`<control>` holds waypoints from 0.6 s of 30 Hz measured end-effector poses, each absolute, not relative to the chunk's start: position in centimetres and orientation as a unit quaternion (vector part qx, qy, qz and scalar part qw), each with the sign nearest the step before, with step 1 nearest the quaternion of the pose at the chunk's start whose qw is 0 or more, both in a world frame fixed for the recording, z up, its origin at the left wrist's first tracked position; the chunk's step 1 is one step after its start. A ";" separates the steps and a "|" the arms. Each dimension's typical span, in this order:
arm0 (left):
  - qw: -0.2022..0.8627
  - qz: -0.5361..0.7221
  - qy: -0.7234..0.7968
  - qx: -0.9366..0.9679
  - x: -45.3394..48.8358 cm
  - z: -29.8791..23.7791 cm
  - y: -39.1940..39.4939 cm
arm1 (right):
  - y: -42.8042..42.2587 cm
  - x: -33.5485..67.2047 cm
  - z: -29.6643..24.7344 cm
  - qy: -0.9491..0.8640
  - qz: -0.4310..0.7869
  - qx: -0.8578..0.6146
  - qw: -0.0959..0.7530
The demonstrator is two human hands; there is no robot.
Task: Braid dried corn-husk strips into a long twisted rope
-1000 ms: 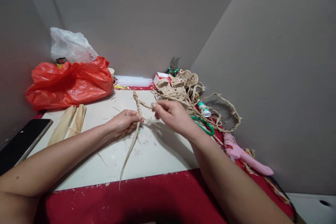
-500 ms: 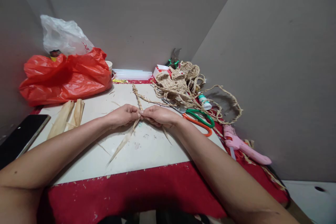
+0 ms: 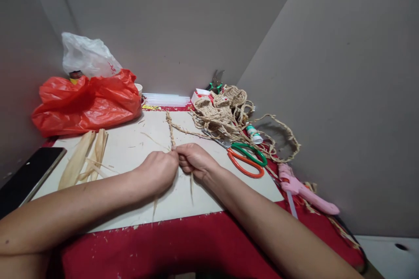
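Observation:
My left hand [image 3: 159, 170] and my right hand [image 3: 194, 160] meet over a white board [image 3: 131, 148], both pinched on a braided husk cord [image 3: 170, 128]. The braid runs away from my fingers toward the far edge of the board. Loose husk strips [image 3: 191, 183] hang from under my hands toward the near edge. My fingers are curled tight, knuckles almost touching.
Dry husk leaves [image 3: 83, 159] and a dark phone [image 3: 29, 174] lie at the left. Red bag [image 3: 87, 102] and white bag [image 3: 88, 56] sit at the back left. A pile of braided cord [image 3: 225, 111], scissors [image 3: 245, 157], a glue tube [image 3: 254, 134] and a pink glue gun [image 3: 304, 192] lie at the right.
My right hand came in from the right to meet the left at the braid. Both hands then drew nearer to me, and the loose strips swung under them.

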State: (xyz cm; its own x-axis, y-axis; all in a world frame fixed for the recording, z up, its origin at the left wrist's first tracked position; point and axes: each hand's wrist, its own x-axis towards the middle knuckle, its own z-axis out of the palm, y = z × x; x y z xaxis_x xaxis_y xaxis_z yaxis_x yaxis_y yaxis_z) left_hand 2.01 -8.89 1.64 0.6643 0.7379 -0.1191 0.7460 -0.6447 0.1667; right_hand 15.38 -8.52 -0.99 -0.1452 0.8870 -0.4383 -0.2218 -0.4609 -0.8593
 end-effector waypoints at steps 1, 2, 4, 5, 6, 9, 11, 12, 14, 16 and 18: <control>0.108 -0.033 0.390 0.914 2.0 2.0 -9.3 | -8.5 15.6 -1.0 -0.330 0.689 -0.512 0.393; 0.123 -0.051 0.363 0.922 1.9 2.4 -9.6 | -8.4 15.8 -0.9 -0.334 0.696 -0.510 0.380; 0.189 -0.078 0.302 0.931 1.6 3.6 -9.4 | -8.2 16.5 -0.7 -0.341 0.714 -0.496 0.359; 0.234 -0.071 0.287 0.926 1.3 4.0 -8.9 | -8.1 16.8 -0.6 -0.344 0.722 -0.483 0.356; 0.279 -0.041 0.292 0.914 1.1 4.3 -8.2 | -8.0 17.0 -0.6 -0.347 0.730 -0.470 0.354; 0.324 0.189 0.402 0.835 0.8 3.4 -5.4 | -7.7 17.5 -0.4 -0.358 0.745 -0.446 0.345; 0.423 0.258 0.421 0.760 1.0 1.9 -3.9 | -7.7 17.5 -0.5 -0.364 0.745 -0.446 0.337; 0.509 0.233 0.417 0.716 1.2 1.2 -3.6 | -7.6 17.6 -0.5 -0.371 0.743 -0.447 0.332; 0.641 0.162 0.401 0.635 1.6 0.1 -3.4 | -7.6 17.7 -0.7 -0.394 0.732 -0.453 0.322; 0.681 0.131 0.400 0.600 1.8 -0.4 -3.7 | -7.6 17.9 -0.8 -0.435 0.705 -0.471 0.304; 0.649 0.144 0.408 0.625 1.8 -0.5 -3.9 | -7.5 18.2 -0.7 -0.494 0.657 -0.496 0.279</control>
